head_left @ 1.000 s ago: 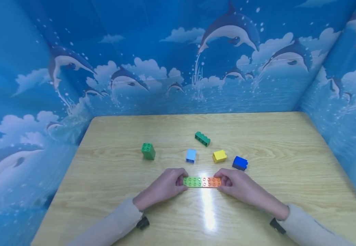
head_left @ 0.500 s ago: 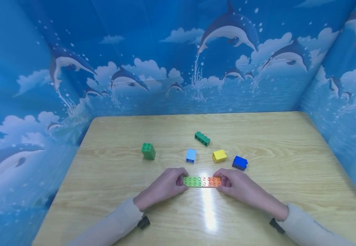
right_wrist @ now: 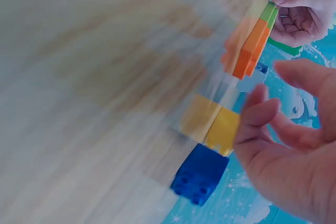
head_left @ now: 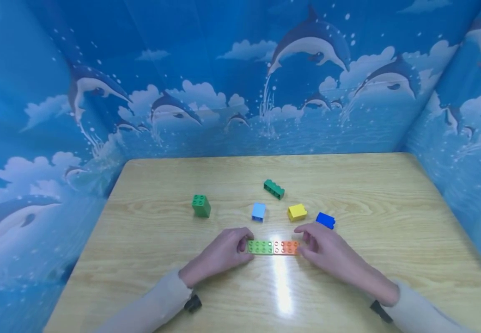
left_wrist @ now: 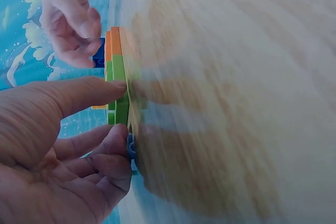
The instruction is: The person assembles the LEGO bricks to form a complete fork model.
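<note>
A light green brick [head_left: 260, 247] and an orange brick [head_left: 286, 248] lie end to end on the table, forming one straight row with studs up. Thumb and fingers of my left hand [head_left: 228, 249] pinch the row's left end, on the green brick; the left wrist view shows the thumb on one side and the fingers on the other. Just off the orange end is my right hand [head_left: 327, 249], its fingers spread and holding nothing. In the right wrist view a gap separates those fingertips from the orange brick [right_wrist: 251, 51]. Whether the two bricks touch fully is too small to tell.
Behind the row are a light blue brick [head_left: 258, 212], a yellow brick [head_left: 297, 212] and a dark blue brick [head_left: 325, 220], partly covered by the right hand. Farther back lie a dark green brick [head_left: 274, 189] and a tall green block [head_left: 201, 206]. A dolphin-print curtain [head_left: 207, 92] encloses the table [head_left: 149, 185].
My right hand has let go of the orange brick and moved slightly right, its fingers opening. The left hand stays at the green end, and the row looks unmoved.
</note>
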Demonstrator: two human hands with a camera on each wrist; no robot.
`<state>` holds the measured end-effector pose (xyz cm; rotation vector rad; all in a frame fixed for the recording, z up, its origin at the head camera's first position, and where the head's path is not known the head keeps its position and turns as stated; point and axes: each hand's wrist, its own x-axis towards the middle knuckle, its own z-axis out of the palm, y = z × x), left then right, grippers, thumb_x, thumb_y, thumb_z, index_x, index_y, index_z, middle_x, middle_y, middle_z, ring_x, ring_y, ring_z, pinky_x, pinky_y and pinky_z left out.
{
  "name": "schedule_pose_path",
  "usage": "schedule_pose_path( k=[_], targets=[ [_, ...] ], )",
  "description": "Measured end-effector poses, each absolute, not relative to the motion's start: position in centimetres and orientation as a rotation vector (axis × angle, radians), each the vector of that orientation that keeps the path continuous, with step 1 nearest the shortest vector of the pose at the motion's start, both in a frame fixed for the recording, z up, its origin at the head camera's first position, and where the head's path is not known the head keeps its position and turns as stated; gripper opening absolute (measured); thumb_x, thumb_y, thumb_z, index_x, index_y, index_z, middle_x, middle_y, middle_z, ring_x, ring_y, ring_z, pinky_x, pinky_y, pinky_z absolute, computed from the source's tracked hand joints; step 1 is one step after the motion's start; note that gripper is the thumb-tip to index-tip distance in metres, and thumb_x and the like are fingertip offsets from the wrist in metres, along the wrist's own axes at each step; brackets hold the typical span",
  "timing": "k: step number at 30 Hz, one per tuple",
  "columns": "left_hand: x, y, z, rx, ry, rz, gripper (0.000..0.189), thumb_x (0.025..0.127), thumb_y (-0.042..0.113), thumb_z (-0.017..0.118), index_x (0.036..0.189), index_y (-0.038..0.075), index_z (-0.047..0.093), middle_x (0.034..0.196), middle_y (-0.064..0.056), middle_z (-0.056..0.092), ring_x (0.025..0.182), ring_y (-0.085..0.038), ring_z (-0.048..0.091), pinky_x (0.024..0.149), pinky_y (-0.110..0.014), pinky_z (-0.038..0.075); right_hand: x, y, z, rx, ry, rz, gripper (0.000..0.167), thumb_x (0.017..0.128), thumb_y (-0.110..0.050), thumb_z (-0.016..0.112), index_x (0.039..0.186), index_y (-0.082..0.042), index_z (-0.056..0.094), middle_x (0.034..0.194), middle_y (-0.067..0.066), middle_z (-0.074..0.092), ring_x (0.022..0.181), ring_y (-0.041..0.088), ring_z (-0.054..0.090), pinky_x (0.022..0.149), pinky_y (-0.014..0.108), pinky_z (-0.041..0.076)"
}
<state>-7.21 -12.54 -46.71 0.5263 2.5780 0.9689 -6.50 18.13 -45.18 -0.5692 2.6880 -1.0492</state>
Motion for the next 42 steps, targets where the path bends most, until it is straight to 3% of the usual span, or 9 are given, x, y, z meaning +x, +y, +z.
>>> schedule_pose_path(
  k=[8,17,26,37,42],
  targets=[
    [-7.2,-12.5,-46.7,0.538,2.613,0.963,0.048,0.086,0.018,0.094,0.127,0.004,0.073,0.093,0.006,0.061,0.082,-0.008,0.057,0.071,-0.024,0.054,-6.8,20.9,-45.7,-0.723,2.856,-1.345,0.044,0.09,0.002,0.086,0.129,-0.009,0.072,0.102,0.0,0.065,0.082,0.016,0.061,0.064,0.024,0.053],
    [-7.2,-12.5,-46.8,0.568,2.615,0.983,0.05,0.087,0.016,0.093,0.129,0.003,0.071,0.092,0.006,0.061,0.079,-0.007,0.056,0.07,-0.024,0.053,-7.5,23.0,-45.8,-0.443,2.869,-1.377,0.04,0.097,-0.008,0.084,0.134,-0.008,0.069,0.112,0.005,0.066,0.088,0.015,0.062,0.068,0.023,0.057],
    [-7.2,-12.7,-47.0,0.538,2.589,1.006,0.058,0.088,0.015,0.092,0.138,0.003,0.065,0.09,0.006,0.059,0.075,-0.007,0.054,0.067,-0.025,0.052,-7.8,23.9,-46.1,-0.391,2.849,-1.415,0.048,0.095,-0.008,0.086,0.138,-0.001,0.065,0.129,0.014,0.065,0.089,0.011,0.064,0.073,0.021,0.059],
    [-7.3,-12.7,-46.8,0.543,2.59,1.003,0.056,0.088,0.018,0.092,0.137,0.005,0.067,0.091,0.006,0.06,0.078,-0.008,0.056,0.07,-0.026,0.053,-8.7,24.5,-46.0,-0.256,2.747,-1.248,0.065,0.094,-0.015,0.088,0.148,0.001,0.057,0.133,0.017,0.064,0.091,0.022,0.062,0.065,0.027,0.053],
    [-7.3,-12.7,-46.9,0.545,2.588,0.999,0.055,0.088,0.016,0.092,0.136,0.004,0.067,0.09,0.006,0.06,0.077,-0.008,0.055,0.07,-0.025,0.053,-9.0,24.7,-46.3,-0.225,2.713,-1.213,0.069,0.092,-0.017,0.089,0.149,0.005,0.055,0.126,0.019,0.067,0.09,0.022,0.062,0.064,0.028,0.052]
  ],
)
